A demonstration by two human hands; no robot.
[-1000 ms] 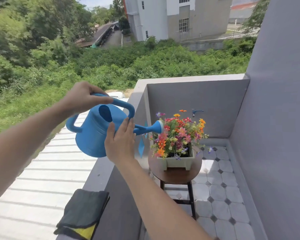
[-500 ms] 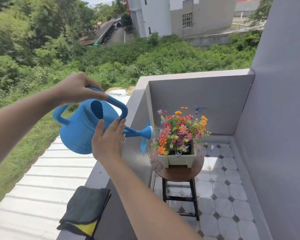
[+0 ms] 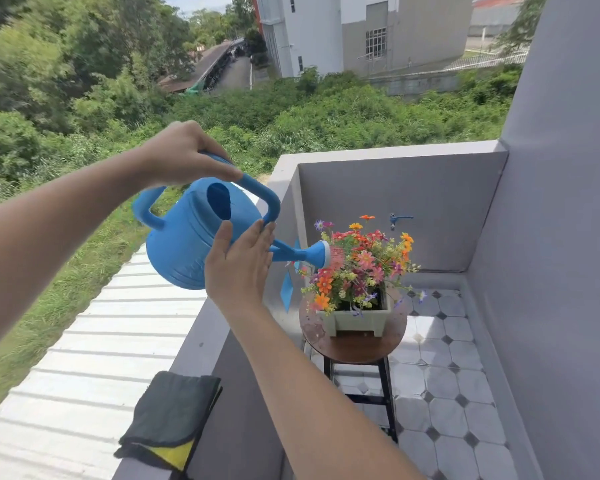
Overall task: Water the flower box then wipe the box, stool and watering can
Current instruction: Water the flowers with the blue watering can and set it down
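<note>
Watering can [image 3: 184,247] — between both hands

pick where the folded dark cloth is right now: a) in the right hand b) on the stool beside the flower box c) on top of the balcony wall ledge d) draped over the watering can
c: the cloth lies folded on the balcony wall ledge, near the bottom of the view, in neither hand.

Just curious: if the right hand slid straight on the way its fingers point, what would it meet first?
Probably the blue plastic watering can: the right hand already lies flat against it, fingers aimed at its top handle.
</note>
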